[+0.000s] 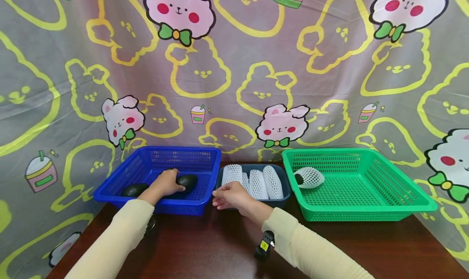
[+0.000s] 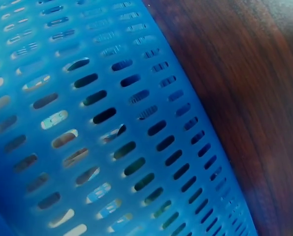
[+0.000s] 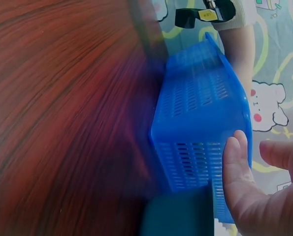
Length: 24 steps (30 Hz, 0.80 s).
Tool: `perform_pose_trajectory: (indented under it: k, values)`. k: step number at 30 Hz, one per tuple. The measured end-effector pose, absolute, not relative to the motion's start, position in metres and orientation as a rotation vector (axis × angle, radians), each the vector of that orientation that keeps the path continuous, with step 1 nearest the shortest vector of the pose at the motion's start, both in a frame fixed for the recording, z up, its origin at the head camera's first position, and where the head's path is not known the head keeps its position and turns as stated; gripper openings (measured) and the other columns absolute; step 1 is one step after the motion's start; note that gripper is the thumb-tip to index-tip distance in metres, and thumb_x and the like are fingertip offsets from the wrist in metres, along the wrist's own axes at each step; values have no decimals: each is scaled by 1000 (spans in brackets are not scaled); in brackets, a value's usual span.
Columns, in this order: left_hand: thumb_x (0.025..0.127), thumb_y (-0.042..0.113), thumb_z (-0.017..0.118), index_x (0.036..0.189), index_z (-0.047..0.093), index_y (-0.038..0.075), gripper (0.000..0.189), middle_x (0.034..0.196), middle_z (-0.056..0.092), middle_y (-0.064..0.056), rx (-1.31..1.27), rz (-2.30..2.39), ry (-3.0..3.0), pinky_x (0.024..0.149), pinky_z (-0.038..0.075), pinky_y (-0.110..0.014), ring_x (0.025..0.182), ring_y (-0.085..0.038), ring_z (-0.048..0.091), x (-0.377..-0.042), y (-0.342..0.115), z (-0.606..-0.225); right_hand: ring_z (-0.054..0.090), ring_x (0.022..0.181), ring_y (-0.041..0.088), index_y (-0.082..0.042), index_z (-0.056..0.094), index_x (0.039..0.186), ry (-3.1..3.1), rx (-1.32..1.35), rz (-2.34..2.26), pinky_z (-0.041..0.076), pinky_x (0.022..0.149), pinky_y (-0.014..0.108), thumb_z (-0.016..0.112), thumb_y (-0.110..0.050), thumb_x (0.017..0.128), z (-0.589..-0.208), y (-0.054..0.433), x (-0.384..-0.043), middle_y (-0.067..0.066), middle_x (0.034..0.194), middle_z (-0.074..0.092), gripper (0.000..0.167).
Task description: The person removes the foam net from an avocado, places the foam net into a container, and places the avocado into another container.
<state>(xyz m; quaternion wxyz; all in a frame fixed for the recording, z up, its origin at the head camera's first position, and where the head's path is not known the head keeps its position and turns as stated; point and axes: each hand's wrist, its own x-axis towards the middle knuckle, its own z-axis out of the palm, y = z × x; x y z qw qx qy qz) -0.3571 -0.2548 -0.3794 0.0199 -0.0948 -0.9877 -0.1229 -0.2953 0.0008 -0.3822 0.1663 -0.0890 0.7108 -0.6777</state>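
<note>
My left hand reaches into the blue basket and grips a dark avocado, its thumb lying against the near side. Another avocado rests at the left of that basket. In the left wrist view only the basket's slotted wall shows, so that hand's fingertips are hidden there. My right hand hovers at the front left of a dark blue tub, holding nothing, its fingers loosely bent. Several white foam net sleeves lie in the tub.
A green basket stands at the right, with an avocado in a white foam net near its left wall. All the containers stand on a dark wooden table. A patterned curtain hangs right behind them.
</note>
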Motion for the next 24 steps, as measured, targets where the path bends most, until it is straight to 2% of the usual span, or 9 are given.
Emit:
perform_pose_trajectory:
  k: [9,18,24]
  values:
    - [81,26,78,125,50,-18,68,122,55,-35,-290,-401,-3063,94,41,-55,115,-49,50,-353,-254,-374,68,70,17,12,62,108,2067,-252,-1863,57,67,34,64,-10,93,-367,24,-293,18,85,70,26]
    - [85,25,75,128,50,-16,64,124,55,-33,-335,-519,-2953,93,43,-55,113,-47,53,-340,-243,-354,70,85,30,8,63,112,2219,-252,-1788,56,76,41,66,-18,94,-332,58,-295,18,91,70,32]
    - [87,25,73,127,52,-12,59,124,57,-29,-411,-614,-2878,90,46,-53,109,-42,57,-331,-227,-351,70,80,25,8,62,111,2241,-249,-1823,56,76,40,66,-16,93,-313,90,-299,20,94,70,31]
